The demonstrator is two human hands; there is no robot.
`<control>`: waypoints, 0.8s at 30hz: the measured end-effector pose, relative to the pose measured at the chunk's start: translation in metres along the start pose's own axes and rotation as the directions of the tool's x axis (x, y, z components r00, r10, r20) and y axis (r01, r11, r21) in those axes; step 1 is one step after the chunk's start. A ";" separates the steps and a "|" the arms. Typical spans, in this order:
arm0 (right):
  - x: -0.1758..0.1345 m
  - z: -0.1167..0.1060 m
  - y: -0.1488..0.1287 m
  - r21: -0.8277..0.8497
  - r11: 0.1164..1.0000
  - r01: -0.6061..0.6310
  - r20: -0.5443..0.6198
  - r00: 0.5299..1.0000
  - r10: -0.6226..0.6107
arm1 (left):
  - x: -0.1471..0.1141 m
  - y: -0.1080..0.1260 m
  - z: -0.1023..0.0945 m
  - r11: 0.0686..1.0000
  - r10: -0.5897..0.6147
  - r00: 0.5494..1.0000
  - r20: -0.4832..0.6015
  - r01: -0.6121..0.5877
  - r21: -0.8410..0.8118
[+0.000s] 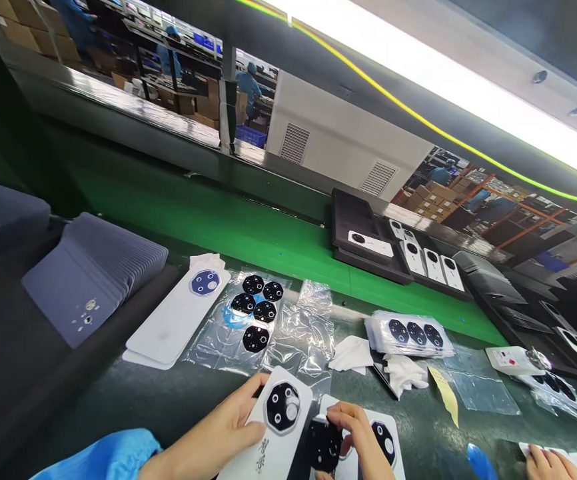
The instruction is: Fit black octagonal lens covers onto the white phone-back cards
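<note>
My left hand grips a white phone back cover with a black octagonal camera lens cover on it. Just to its right, my right hand pinches a dark piece with round holes, which looks like a black camera lens cover. Beneath and beside that hand lie more white phone back covers, one showing its black camera plate. Several loose black lens covers rest on clear plastic film beyond my left hand. Left of them, a white back cover with a bluish camera plate lies over another.
Blue-grey back covers stand stacked at left. A bagged stack of lens covers, white cloths and a clear bottle lie to the right. Black trays hold white covers. A co-worker's hand is at lower right.
</note>
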State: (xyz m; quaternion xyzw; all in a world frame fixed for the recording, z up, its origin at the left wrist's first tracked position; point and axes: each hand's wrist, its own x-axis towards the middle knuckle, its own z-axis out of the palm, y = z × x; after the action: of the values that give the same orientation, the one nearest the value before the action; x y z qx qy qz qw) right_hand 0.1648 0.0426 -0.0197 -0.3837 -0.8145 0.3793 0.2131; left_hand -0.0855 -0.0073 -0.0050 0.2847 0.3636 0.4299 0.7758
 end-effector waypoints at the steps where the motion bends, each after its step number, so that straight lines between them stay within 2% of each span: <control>1: 0.000 0.000 0.008 0.034 0.999 -0.022 0.026 0.999 0.021 | 0.001 -0.001 0.000 1.000 -0.009 1.000 0.024 0.009 0.016; 4: 0.002 0.002 0.028 0.120 0.983 -0.138 0.066 0.989 0.131 | 0.005 0.001 0.002 0.996 -0.042 0.997 0.069 0.036 0.078; 9: -0.003 0.005 0.042 0.173 0.955 -0.240 0.009 0.970 0.242 | 0.010 0.010 0.011 0.983 -0.113 0.989 0.094 0.097 0.153; 15: -0.015 0.007 0.046 0.151 0.965 -0.214 0.015 0.977 0.214 | 0.017 0.011 0.011 0.975 -0.177 0.981 0.073 0.165 0.152; 24: -0.015 0.014 0.047 -0.030 0.996 -0.078 -0.033 0.996 0.077 | 0.016 0.014 0.013 0.969 -0.192 0.980 0.056 0.180 0.168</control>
State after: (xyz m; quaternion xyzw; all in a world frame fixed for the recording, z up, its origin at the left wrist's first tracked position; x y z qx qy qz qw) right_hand 0.1869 0.0447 -0.0661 -0.4244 -0.8013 0.3684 0.2050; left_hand -0.0761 0.0117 0.0078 0.3268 0.3946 0.3137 0.7995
